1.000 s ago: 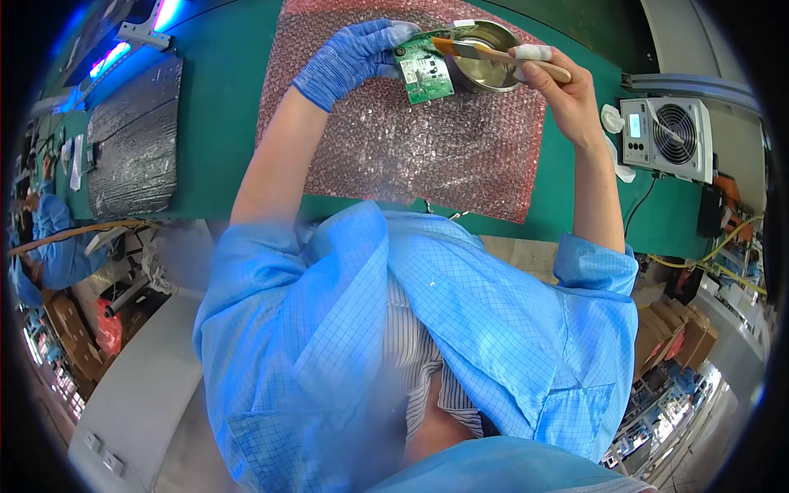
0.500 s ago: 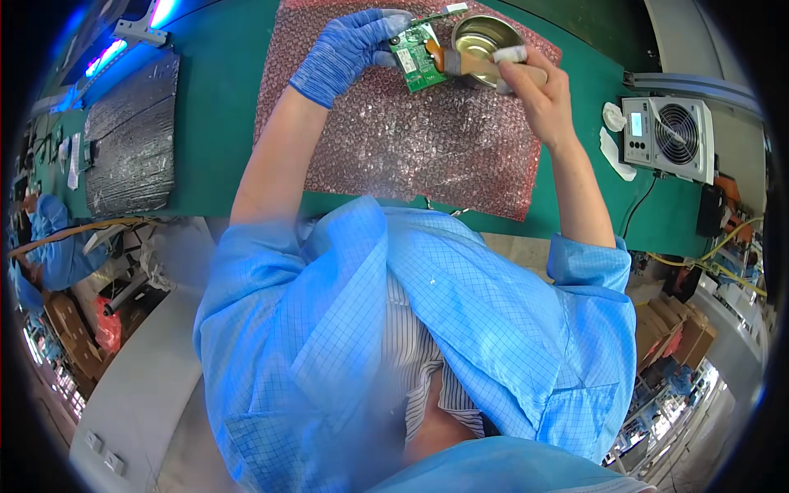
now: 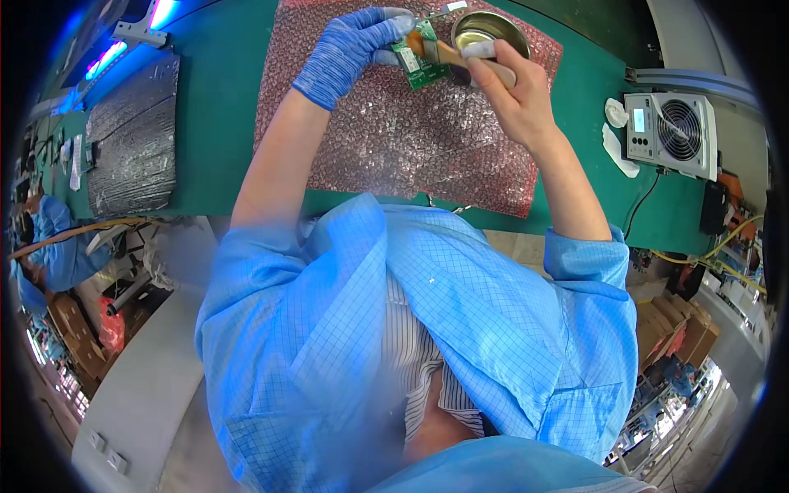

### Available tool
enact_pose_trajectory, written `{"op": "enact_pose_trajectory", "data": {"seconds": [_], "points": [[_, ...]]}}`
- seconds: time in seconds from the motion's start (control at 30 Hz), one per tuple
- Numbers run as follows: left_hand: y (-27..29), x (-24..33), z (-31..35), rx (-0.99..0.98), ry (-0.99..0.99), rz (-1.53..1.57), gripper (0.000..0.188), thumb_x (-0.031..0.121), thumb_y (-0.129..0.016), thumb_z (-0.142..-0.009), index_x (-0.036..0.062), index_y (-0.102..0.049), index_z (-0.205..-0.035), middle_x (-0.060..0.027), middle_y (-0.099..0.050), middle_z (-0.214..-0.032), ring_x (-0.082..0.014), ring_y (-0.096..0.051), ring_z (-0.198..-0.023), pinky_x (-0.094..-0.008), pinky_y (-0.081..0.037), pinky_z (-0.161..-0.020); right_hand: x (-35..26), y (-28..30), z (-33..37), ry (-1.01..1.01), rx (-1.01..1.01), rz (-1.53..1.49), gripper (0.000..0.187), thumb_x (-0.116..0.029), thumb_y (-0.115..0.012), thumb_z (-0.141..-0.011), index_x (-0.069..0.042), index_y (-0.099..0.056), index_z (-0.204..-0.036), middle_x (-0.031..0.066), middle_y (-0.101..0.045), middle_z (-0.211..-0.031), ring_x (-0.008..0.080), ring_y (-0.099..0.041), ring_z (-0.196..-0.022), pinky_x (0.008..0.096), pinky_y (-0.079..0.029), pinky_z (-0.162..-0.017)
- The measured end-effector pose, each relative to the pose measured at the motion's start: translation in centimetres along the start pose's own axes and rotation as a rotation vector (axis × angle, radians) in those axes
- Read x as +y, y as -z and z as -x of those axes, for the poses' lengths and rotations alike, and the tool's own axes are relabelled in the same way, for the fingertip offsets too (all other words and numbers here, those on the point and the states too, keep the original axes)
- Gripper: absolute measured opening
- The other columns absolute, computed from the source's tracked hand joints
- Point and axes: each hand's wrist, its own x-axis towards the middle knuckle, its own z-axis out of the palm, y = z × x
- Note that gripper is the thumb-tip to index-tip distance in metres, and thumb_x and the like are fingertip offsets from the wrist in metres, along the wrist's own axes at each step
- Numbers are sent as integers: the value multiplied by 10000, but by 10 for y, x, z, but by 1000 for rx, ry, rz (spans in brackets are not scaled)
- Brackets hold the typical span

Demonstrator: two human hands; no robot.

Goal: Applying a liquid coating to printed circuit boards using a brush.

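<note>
My left hand [image 3: 349, 53], in a blue striped glove, grips a green circuit board [image 3: 423, 74] by its left edge. White labels and small components show on the board. My right hand [image 3: 519, 94] has white covers on some fingertips and is closed round the handle of a brush [image 3: 448, 56]. The brush's orange-brown bristles lie over the upper left of the board, close to my left fingertips. Just behind the brush stands a round metal bowl [image 3: 491, 26], partly hidden by my right hand, with a shiny yellowish inside.
Pink bubble wrap [image 3: 411, 148] covers the middle of the green table [image 3: 214, 107]. To the right stands a fan unit [image 3: 670, 135] beside crumpled white tissue [image 3: 616, 115]. At left lie a dark silvery sheet [image 3: 131, 135] and a lit purple-blue lamp [image 3: 107, 57]. A person in blue sits far left.
My right hand has moved left with the brush, so the bristles have gone from the board's middle toward its upper left. My left hand has barely moved.
</note>
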Motion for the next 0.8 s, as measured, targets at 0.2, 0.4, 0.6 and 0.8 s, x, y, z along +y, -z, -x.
{"op": "enact_pose_trajectory", "data": {"seconds": [0.2,0.4,0.6,0.8], "points": [[9,0,2,32,-1,-7,363,251,-639,-804,46,-582,-1098,-63,-628,-967,-155,-615,-870,-264,-542,-699,1,15,15,-151,-149,-60,182,-172,-553,-850,-12,-589,-931,22,-582,-708,77,-529,-632,221,-416,-572],[3,2,2,-42,18,46,380,254,-636,-805,42,-569,-1114,-67,-622,-977,-162,-612,-885,-279,-540,-722,1,8,0,-53,26,-156,188,-147,-550,-860,-10,-582,-984,1,-583,-745,57,-521,-665,193,-407,-589],[7,1,2,-25,40,15,385,257,-647,-794,39,-574,-1104,-71,-616,-993,-167,-611,-890,-305,-533,-759,0,17,6,-178,-216,-6,200,-187,-546,-850,-18,-590,-948,11,-580,-729,68,-520,-656,212,-405,-574],[8,6,6,-77,43,131,387,257,-645,-796,31,-573,-1102,-81,-611,-1013,-178,-603,-923,-310,-533,-761,17,27,4,-167,105,-389,211,-159,-550,-842,7,-597,-965,15,-601,-820,75,-543,-725,211,-421,-641]]}}
